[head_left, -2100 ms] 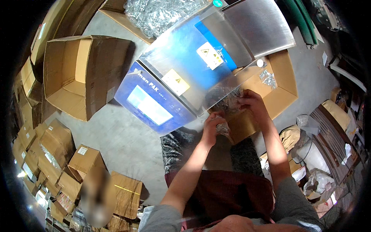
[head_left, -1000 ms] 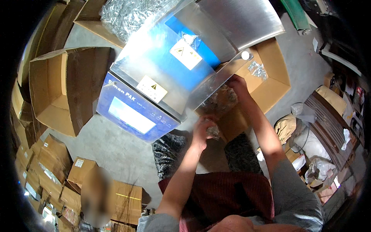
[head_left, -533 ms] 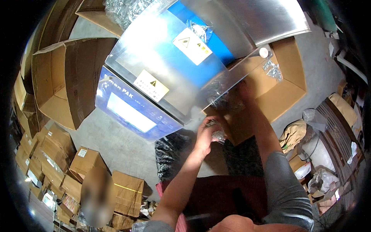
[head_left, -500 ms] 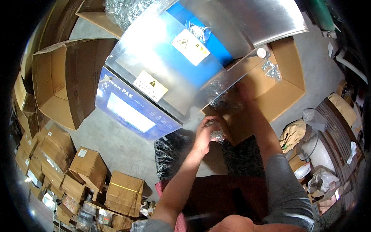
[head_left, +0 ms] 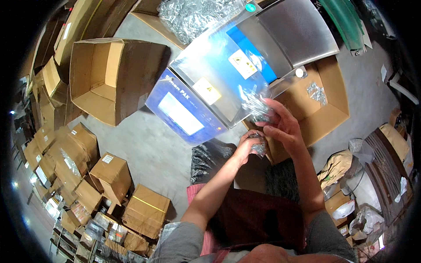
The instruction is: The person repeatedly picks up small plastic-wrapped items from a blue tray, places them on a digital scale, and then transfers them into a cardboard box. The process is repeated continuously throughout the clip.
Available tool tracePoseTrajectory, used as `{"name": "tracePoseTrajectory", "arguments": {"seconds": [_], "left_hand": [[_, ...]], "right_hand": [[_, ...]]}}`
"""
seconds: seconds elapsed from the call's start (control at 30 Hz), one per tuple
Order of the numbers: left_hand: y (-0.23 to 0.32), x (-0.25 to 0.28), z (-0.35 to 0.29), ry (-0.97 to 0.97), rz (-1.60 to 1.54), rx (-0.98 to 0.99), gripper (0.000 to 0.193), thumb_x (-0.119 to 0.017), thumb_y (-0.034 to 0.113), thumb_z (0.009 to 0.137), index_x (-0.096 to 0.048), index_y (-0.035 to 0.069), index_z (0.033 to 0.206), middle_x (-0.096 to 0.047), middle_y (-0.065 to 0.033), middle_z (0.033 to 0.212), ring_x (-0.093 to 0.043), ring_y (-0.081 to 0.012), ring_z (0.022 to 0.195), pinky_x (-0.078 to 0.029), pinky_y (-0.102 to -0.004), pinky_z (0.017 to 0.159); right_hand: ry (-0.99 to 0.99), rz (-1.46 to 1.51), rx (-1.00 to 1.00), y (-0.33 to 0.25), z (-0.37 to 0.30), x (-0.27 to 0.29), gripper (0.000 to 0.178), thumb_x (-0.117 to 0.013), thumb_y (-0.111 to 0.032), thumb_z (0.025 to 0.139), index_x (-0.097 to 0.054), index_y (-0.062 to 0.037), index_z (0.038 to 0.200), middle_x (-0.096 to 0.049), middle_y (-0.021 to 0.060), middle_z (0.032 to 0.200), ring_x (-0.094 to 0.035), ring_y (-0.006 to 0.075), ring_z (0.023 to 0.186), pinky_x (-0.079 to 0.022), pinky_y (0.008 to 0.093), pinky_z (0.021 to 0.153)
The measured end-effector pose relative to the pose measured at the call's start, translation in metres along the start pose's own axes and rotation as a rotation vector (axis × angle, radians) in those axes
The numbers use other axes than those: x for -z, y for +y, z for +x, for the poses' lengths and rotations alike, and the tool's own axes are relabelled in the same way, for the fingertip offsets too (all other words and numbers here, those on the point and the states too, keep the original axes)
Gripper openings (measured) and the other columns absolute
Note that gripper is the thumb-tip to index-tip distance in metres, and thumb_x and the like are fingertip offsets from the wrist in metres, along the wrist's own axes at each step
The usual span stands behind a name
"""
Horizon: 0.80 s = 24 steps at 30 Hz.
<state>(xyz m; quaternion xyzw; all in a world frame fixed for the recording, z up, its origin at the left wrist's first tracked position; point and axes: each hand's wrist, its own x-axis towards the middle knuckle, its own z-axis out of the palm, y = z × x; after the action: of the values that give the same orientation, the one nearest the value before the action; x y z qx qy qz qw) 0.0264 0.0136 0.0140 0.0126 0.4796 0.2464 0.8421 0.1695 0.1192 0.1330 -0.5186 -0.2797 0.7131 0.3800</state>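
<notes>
My left hand (head_left: 250,145) is closed around a small crinkled clear plastic bag (head_left: 259,148) with shiny bits in it; what they are cannot be made out. Just above and to its right, my right hand (head_left: 284,125) grips another clear plastic bag (head_left: 258,107), smeared by motion, at the lower edge of the machine's clear cover. Below and behind that hand is an open cardboard box (head_left: 322,116) with one more small clear bag (head_left: 316,92) inside. The packing machine (head_left: 193,94) has a blue front, a lit screen and a steel tray (head_left: 302,33).
A large open carton (head_left: 118,83) stands left of the machine. Behind it, a box holds a heap of clear bags (head_left: 197,17). Closed cartons (head_left: 147,210) are stacked at the lower left. Brown paper (head_left: 337,166) and plastic wrap lie at the right.
My right hand has come up out of the cardboard box with a clear bag, toward the machine's cover. My left hand still holds its bag. The whole view has shifted.
</notes>
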Motion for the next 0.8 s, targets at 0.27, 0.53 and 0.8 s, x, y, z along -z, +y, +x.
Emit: {"name": "tracePoseTrajectory", "arguments": {"seconds": [0.27, 0.53, 0.8], "left_hand": [[0.016, -0.001, -0.005, -0.021, -0.331, 0.097, 0.031, -0.055, 0.007, 0.079, -0.059, 0.005, 0.110, -0.063, -0.0099, 0.097, -0.065, -0.0231, 0.082, -0.056, -0.0326, 0.066], [0.011, 0.005, -0.009, 0.068, -0.342, 0.143, 0.033, -0.052, 0.010, 0.080, -0.055, 0.006, 0.113, -0.061, -0.0114, 0.105, -0.063, -0.0256, 0.094, -0.054, -0.0383, 0.073], [-0.012, 0.005, 0.007, 0.241, -0.339, 0.065, 0.032, -0.047, 0.004, 0.080, -0.049, -0.004, 0.111, -0.056, -0.0175, 0.102, -0.060, -0.0240, 0.071, -0.052, -0.0294, 0.049]], "right_hand": [[-0.129, -0.484, -0.130, 0.070, -0.037, 0.051, 0.047, -0.065, -0.012, 0.086, -0.053, -0.0044, 0.131, -0.057, 0.0106, 0.127, -0.054, 0.0220, 0.116, -0.043, 0.0350, 0.100], [-0.061, -0.270, -0.447, 0.133, -0.036, 0.089, 0.040, -0.066, -0.015, 0.086, -0.060, -0.0022, 0.124, -0.067, 0.0099, 0.112, -0.060, 0.0221, 0.106, -0.047, 0.0357, 0.094], [0.583, -1.699, -0.218, 0.273, 0.069, 0.211, 0.051, -0.069, -0.028, 0.085, -0.054, 0.0006, 0.124, -0.060, 0.0156, 0.111, -0.058, 0.0251, 0.104, -0.048, 0.0373, 0.088]]}}
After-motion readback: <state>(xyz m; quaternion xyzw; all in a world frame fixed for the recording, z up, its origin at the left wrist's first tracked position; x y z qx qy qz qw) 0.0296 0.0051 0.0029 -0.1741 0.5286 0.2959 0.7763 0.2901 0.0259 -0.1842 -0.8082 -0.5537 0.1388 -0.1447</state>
